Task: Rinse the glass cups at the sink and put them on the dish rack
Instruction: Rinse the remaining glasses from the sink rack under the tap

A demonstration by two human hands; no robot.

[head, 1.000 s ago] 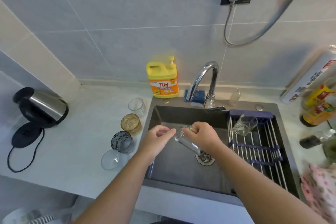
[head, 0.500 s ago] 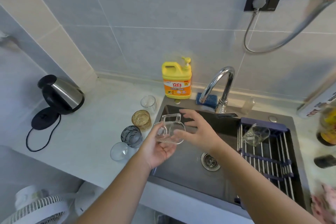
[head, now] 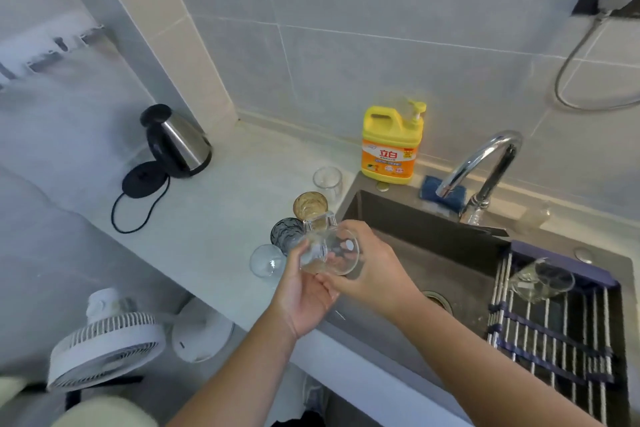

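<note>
1. Sink (head: 398, 255) basin: lying open below the faucet (head: 483, 163), left half free.
2. Dish rack (head: 554, 333): covering the right half; one glass cup (head: 540, 282) occupying its far end, near bars bare.
3. Desk (head: 221, 218): four cups (head: 306, 206) crowding the sink's left edge.
4. Kettle (head: 178, 142): standing well apart, far left.
5. Detergent bottle (head: 391, 146): blocking the back corner.
</note>
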